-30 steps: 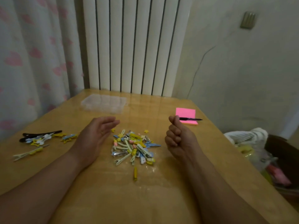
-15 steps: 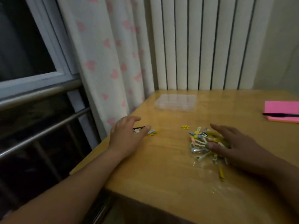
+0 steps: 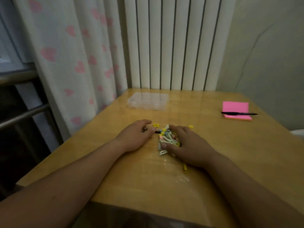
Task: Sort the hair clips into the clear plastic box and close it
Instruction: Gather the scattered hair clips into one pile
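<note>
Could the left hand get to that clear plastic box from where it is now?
Probably yes. Only bare table seems to lie between the left hand and the clear plastic box, which sits further back, so a forward stretch should do.

One clear plastic compartment box (image 3: 148, 102). One heap of small pastel hair clips (image 3: 166, 139), too many and too blurred to count. Two loose yellow star-shaped clips: left star (image 3: 156, 124) and right star (image 3: 191, 126), either side of the heap. One long yellow clip (image 3: 185, 168) lying by itself. One pink sticky-note pad (image 3: 236, 106). One black pen (image 3: 238, 113). Two bare hands: left hand (image 3: 134, 137), right hand (image 3: 187, 147). One wooden table (image 3: 164, 186), one white ribbed radiator (image 3: 172, 46), one white curtain with pink hearts (image 3: 74, 55).
</note>
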Motion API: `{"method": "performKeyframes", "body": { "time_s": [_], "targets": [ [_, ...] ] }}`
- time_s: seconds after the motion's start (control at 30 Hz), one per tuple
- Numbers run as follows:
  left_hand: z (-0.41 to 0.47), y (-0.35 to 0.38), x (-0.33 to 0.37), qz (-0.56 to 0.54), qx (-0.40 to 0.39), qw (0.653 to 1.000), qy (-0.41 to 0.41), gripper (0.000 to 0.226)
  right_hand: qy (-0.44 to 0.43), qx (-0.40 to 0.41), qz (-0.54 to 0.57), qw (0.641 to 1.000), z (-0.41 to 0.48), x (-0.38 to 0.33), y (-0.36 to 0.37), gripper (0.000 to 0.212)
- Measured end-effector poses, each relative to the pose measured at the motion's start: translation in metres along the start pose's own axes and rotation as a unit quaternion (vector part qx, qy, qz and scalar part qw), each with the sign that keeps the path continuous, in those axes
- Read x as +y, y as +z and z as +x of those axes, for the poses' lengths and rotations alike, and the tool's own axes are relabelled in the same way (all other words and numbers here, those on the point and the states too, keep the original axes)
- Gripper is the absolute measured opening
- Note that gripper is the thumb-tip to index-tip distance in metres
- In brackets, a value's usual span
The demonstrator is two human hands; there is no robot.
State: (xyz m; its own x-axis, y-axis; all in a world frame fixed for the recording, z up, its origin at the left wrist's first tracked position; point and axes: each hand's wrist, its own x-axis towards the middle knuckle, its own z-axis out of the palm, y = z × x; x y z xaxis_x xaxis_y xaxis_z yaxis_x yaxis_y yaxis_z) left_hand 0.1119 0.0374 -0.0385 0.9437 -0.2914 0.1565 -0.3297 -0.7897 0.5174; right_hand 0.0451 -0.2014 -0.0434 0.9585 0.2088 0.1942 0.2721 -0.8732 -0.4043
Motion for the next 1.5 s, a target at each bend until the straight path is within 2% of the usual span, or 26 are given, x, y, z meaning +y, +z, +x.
{"method": "performKeyframes", "body": {
  "time_s": [0.1, 0.17, 0.23, 0.33, 0.4, 0.57, 0.63, 0.7, 0.8, 0.87, 1.03, 1.17, 1.23, 1.3, 1.37, 1.5],
  "targets": [
    [0.011, 0.02, 0.032, -0.087, -0.007, 0.996, 0.027, 0.053, 0.011, 0.028, 0.077, 0.997, -0.001, 0.001, -0.002, 0.077],
    [0.017, 0.025, 0.042, -0.13, 0.04, 0.99, 0.021, 0.047, 0.047, 0.094, 0.132, 0.986, 0.002, 0.009, -0.008, 0.068],
    [0.024, 0.027, 0.043, -0.143, 0.072, 0.987, 0.007, 0.047, 0.09, 0.137, 0.109, 0.98, 0.007, 0.022, -0.016, 0.065],
    [0.03, 0.032, 0.041, -0.094, -0.001, 0.996, 0.013, 0.054, 0.129, 0.057, 0.017, 0.99, 0.015, 0.031, -0.02, 0.069],
    [0.029, 0.034, 0.04, -0.072, -0.04, 0.996, 0.031, 0.053, 0.108, 0.003, -0.007, 0.994, 0.018, 0.027, -0.017, 0.073],
    [0.013, 0.018, 0.041, -0.182, -0.08, 0.976, 0.084, 0.056, 0.057, -0.071, 0.156, 0.983, 0.002, 0.017, -0.029, 0.081],
    [0.003, 0.006, 0.037, -0.173, -0.138, 0.97, 0.099, 0.077, 0.047, -0.126, 0.169, 0.976, -0.008, 0.021, -0.043, 0.098],
    [-0.004, -0.001, 0.03, -0.09, -0.204, 0.968, 0.118, 0.101, 0.04, -0.184, 0.09, 0.978, -0.017, 0.029, -0.051, 0.122],
    [-0.007, 0.001, 0.025, 0.005, -0.235, 0.96, 0.154, 0.125, 0.033, -0.195, 0.019, 0.98, -0.025, 0.027, -0.049, 0.131],
    [-0.008, 0.006, 0.028, 0.008, -0.224, 0.96, 0.166, 0.131, 0.02, -0.176, 0.017, 0.984, -0.026, 0.022, -0.044, 0.127],
    [-0.012, 0.008, 0.032, -0.048, -0.191, 0.963, 0.182, 0.125, -0.017, -0.106, 0.089, 0.99, -0.023, 0.022, -0.031, 0.114],
    [-0.006, 0.008, 0.038, -0.119, -0.148, 0.972, 0.137, 0.104, 0.031, -0.059, 0.168, 0.984, -0.018, 0.02, -0.03, 0.098],
    [-0.001, 0.013, 0.039, -0.121, -0.14, 0.975, 0.125, 0.108, 0.044, -0.038, 0.117, 0.991, -0.01, 0.016, -0.023, 0.087],
    [0.001, 0.017, 0.039, -0.094, -0.164, 0.973, 0.131, 0.113, 0.034, -0.032, 0.053, 0.998, -0.004, 0.008, -0.017, 0.079],
    [0.0, 0.018, 0.039, -0.09, -0.187, 0.969, 0.138, 0.118, 0.016, -0.036, 0.05, 0.998, -0.003, 0.003, -0.015, 0.07],
    [-0.007, 0.021, 0.042, -0.107, -0.177, 0.966, 0.156, 0.117, 0.002, -0.031, 0.088, 0.996, -0.009, 0.001, -0.014, 0.049]
  ]
}}
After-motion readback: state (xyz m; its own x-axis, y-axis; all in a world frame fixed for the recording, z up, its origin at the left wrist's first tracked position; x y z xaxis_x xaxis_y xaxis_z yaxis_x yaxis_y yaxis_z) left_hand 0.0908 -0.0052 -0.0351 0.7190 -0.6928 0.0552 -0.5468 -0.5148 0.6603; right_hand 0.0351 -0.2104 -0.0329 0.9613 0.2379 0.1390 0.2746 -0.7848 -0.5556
